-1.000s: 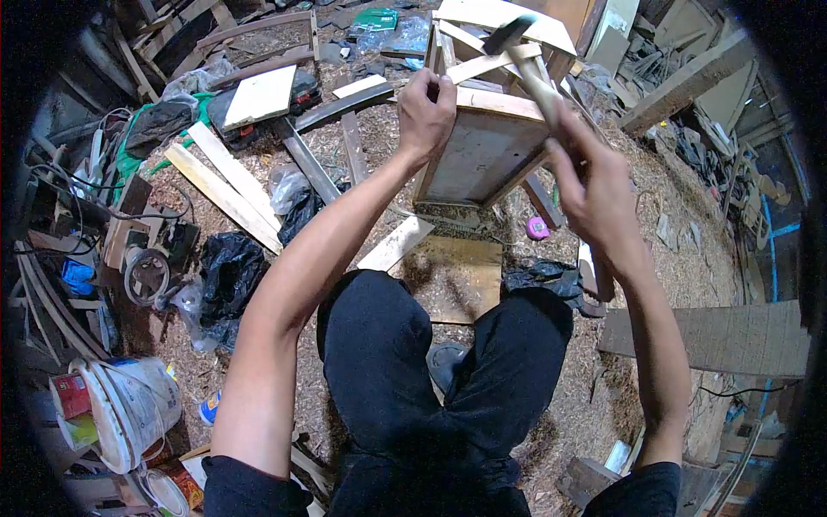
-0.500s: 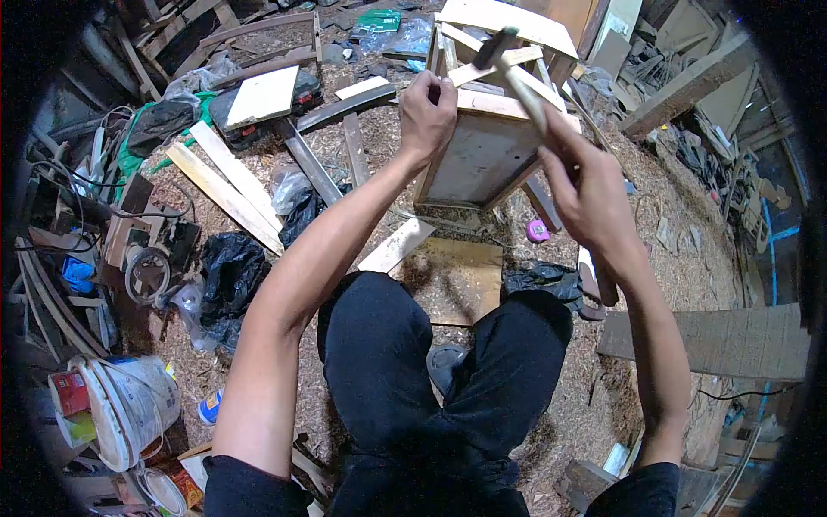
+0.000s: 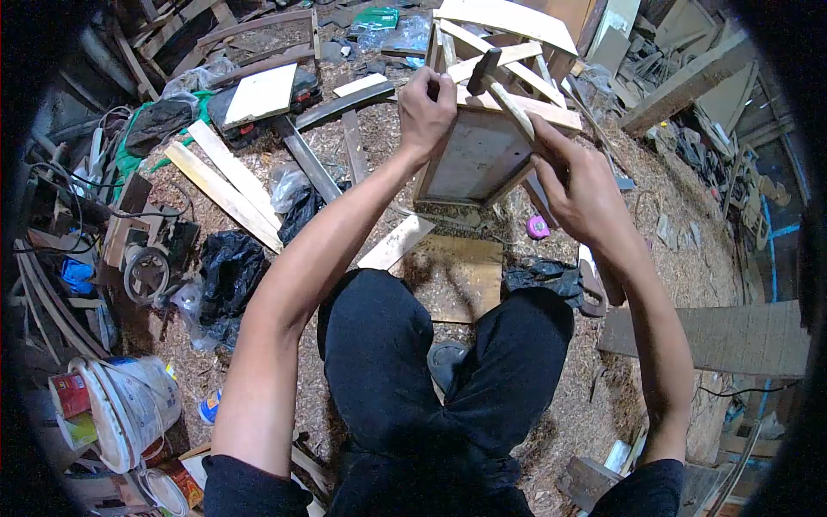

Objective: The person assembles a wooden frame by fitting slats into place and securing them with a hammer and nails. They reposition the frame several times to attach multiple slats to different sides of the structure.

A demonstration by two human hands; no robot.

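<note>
My right hand (image 3: 581,185) is wrapped round the wooden handle of a hammer (image 3: 510,108). The dark hammer head is over the top edge of a wooden box-like frame (image 3: 482,155), near its left corner; contact cannot be made out. At that corner my left hand (image 3: 425,112) is closed, its fingers pinched by the frame's edge. Whatever is between those fingers is hidden. Pale wooden strips (image 3: 504,62) cross the open framework behind the front panel.
A pink tape measure (image 3: 537,227) lies on the sawdust right of the frame. Below it is a handsaw (image 3: 593,289). Loose boards (image 3: 226,185) and black plastic bags (image 3: 233,276) lie to the left. A white bucket (image 3: 129,409) stands at lower left.
The hammer has come down and slightly left, from a blurred raised position to the frame's top edge. My right hand lowered slightly with it; my left hand stayed at the corner.
</note>
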